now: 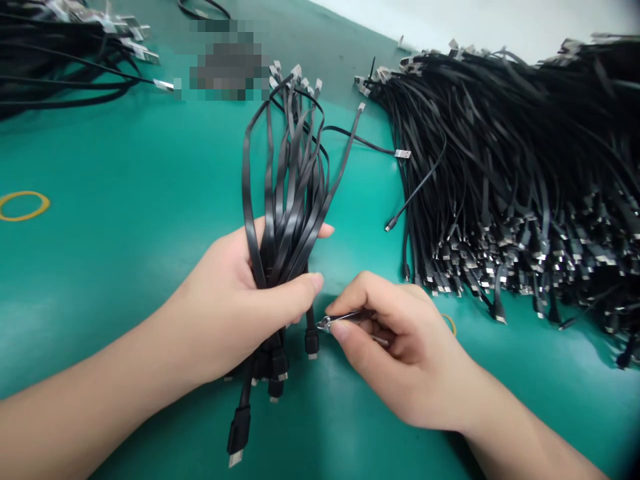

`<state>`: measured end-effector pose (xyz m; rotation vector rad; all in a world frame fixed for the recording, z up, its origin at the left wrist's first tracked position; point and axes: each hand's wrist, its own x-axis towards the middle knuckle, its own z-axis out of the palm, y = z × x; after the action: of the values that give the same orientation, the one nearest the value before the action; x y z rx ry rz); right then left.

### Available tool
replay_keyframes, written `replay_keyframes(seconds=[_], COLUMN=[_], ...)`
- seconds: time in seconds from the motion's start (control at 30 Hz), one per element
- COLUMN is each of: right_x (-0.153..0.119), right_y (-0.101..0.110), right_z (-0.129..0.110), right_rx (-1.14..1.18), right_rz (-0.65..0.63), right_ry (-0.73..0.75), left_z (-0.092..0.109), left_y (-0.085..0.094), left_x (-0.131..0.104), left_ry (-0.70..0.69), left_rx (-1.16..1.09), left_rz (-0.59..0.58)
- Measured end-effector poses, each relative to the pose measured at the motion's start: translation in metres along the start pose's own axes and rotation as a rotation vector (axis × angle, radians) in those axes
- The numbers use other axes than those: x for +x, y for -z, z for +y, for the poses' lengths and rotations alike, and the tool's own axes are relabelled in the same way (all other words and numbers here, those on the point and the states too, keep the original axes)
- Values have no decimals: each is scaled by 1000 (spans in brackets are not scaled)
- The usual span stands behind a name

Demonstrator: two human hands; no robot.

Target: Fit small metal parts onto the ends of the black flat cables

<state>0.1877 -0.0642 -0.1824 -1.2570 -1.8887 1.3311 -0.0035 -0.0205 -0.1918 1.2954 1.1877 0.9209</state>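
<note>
My left hand (250, 300) is closed round a bundle of flat black cables (285, 220), with its thumb across the front. Their silver USB plugs fan out at the far end, while the small black connectors hang below the hand. Between the thumb and fingers of my right hand (400, 347) is a small metal tool (345, 320). Its tip is close beside one black connector (311, 341) just right of the bundle; whether they touch is hard to tell.
A large heap of black cables (480, 153) covers the right side of the green table (125, 267). More cables (60, 67) lie at the far left. A yellow ring (47, 202) is at the left, and a pixelated patch hides something near the top.
</note>
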Motion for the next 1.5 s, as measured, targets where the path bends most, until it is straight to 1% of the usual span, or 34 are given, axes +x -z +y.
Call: replay_keyframes(seconds=[0.17,0.43,0.93,1.2,1.33,1.5], right_x=[1,0,1,2,2,2], right_y=[1,-1,0,2,3,3], right_z=[0,0,-1,-1,-1,-1], right_rx=[-7,-1,24,-25,-66,-74], right_rz=[-6,-9,-37,-47,-52,-62], right_ry=[-3,-8,-30,-35,-35,-28], left_z=[2,-4,-3,-4,-2,0], left_y=[-1,2,1,2,1,0], left_x=[1,-1,0,-3,-3,-2], left_ry=[2,-22,-35,-24,6,9], left_rx=[14,58,52,30,25,10], left_rz=[2,-3,-15,-15,-11,-4])
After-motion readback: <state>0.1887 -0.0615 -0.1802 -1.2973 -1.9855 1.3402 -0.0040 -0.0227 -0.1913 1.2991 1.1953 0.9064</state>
